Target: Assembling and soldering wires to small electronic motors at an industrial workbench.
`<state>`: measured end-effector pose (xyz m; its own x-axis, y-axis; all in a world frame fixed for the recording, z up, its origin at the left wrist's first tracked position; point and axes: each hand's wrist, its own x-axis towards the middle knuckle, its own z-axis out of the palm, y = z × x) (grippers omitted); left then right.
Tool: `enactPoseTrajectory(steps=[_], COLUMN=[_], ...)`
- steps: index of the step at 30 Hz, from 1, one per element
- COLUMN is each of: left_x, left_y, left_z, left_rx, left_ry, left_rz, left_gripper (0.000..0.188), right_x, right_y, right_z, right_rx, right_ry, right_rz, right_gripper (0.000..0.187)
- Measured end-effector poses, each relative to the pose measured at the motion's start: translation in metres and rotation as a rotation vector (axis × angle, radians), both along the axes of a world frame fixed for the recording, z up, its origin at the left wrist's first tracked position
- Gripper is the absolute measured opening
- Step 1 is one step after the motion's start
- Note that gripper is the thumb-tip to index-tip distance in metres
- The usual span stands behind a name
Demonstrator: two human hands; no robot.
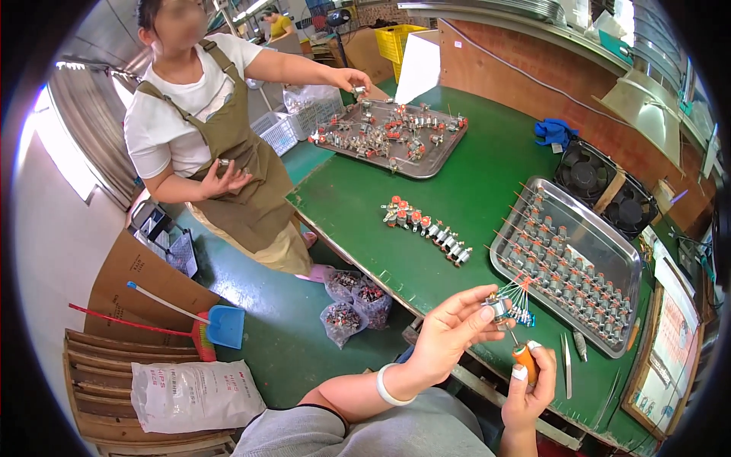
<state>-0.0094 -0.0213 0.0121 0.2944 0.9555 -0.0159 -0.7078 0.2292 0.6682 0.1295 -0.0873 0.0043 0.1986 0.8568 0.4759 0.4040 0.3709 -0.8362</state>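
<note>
My left hand (451, 331) pinches a small silver motor (497, 307) between thumb and fingers, above the near edge of the green table (343, 225). My right hand (531, 396), white wraps on its fingertips, grips an orange-handled screwdriver (525, 361). Its thin shaft points up at the motor; whether the tip touches cannot be made out. Just behind the motor lies a bunch of blue parts with thin wire leads (521, 314). Further right, a metal tray (499, 255) bears rows of similar motors, several with wires sticking out.
Metal tweezers (566, 365) lie right of my right hand. A loose row of motors (426, 228) crosses mid-table. Across from me, a person in an apron (247, 164) reaches over another tray (419, 169) of jumbled motors. Black fans (585, 171) stand behind the right tray.
</note>
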Motion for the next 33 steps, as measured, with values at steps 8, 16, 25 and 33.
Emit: enactPoseTrajectory(steps=[8, 16, 25, 33], left_x=[0.011, 0.016, 0.009, 0.003], left_y=[0.001, -0.007, -0.01, -0.011], left_z=[-0.002, -0.003, -0.002, -0.006], left_rx=[0.014, 0.049, 0.036, 0.099], left_ry=[0.021, -0.013, -0.046, -0.01], left_rz=[0.015, 0.015, 0.052, 0.091], left_gripper=[0.033, 0.035, 0.031, 0.03], right_x=[0.007, 0.009, -0.001, -0.002], right_y=[0.0, -0.008, -0.011, -0.013], right_z=[0.005, 0.005, 0.012, 0.002], right_rx=[0.095, 0.077, 0.08, -0.255], right_ry=[-0.189, -0.09, -0.16, 0.518], right_rz=[-0.035, -0.027, -0.045, 0.143], right_gripper=[0.027, 0.024, 0.025, 0.025])
